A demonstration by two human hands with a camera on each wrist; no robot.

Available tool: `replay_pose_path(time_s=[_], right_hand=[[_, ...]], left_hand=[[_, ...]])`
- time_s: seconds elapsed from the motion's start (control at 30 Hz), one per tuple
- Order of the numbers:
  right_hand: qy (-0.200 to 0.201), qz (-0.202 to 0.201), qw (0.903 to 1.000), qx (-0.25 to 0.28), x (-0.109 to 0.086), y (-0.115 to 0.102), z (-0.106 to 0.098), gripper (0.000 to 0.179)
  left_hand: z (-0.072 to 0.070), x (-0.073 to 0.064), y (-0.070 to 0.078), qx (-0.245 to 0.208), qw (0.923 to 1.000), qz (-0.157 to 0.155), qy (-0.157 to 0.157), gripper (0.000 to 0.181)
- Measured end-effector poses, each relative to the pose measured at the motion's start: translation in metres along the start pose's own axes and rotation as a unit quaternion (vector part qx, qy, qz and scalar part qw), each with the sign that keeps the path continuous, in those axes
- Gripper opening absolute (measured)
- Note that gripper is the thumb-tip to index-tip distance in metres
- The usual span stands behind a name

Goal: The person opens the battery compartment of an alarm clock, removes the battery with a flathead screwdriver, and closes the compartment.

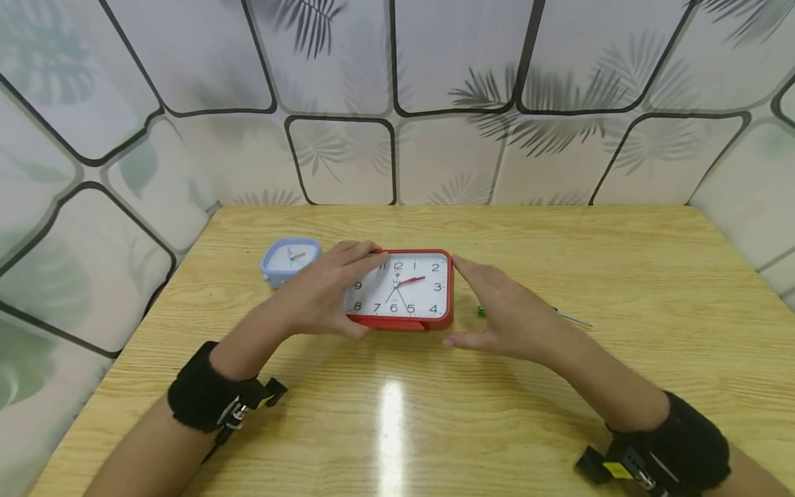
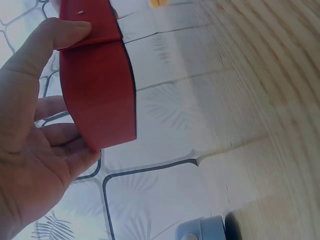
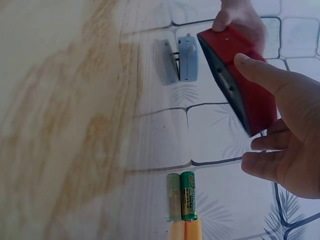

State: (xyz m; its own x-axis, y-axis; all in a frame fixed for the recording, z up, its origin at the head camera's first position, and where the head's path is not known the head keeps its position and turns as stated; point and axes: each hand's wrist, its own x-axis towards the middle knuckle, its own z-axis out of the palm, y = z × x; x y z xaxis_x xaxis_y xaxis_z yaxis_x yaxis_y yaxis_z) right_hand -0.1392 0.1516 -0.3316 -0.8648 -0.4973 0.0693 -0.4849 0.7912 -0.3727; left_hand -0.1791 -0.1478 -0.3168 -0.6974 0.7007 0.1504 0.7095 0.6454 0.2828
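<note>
A red alarm clock point(image 1: 397, 284) with a white dial faces up, held above the table. My left hand point(image 1: 326, 293) grips it by its left side, thumb on the front edge and fingers at the back, as the left wrist view also shows the red casing point(image 2: 100, 90). Beside the clock's right end is my right hand point(image 1: 506, 310), fingers spread and thumb apart. Its fingertips are at the clock's back right corner; whether they touch cannot be told. A light-blue alarm clock point(image 1: 292, 259) stands on the table behind my left hand.
A green battery point(image 3: 189, 195) lies on the table by my right hand, with a yellow-orange object point(image 3: 193, 230) next to it. A thin metal shaft point(image 1: 574, 319) shows beyond my right forearm. The wooden table point(image 1: 559, 235) ends at a patterned backdrop point(image 1: 447, 159).
</note>
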Motion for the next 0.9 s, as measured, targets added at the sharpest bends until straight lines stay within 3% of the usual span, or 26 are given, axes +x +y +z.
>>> replay_pose_path(time_s=[0.33,0.57,0.9], right_hand=[[0.025,-0.001,0.9992,0.032,0.0019,0.0014,0.0036,0.133],[0.069,-0.032,0.995,0.064,0.0028,0.0033,0.0038,0.134],[0.049,-0.064,0.9918,0.099,0.0008,0.0063,-0.002,0.129]], left_hand=[[-0.0005,-0.002,0.0022,-0.014,0.9941,0.069,0.082,0.099],[-0.0008,-0.0022,0.0081,-0.004,0.9829,0.127,0.133,0.096],[-0.0003,-0.002,0.0087,0.001,0.9772,0.147,0.153,0.093]])
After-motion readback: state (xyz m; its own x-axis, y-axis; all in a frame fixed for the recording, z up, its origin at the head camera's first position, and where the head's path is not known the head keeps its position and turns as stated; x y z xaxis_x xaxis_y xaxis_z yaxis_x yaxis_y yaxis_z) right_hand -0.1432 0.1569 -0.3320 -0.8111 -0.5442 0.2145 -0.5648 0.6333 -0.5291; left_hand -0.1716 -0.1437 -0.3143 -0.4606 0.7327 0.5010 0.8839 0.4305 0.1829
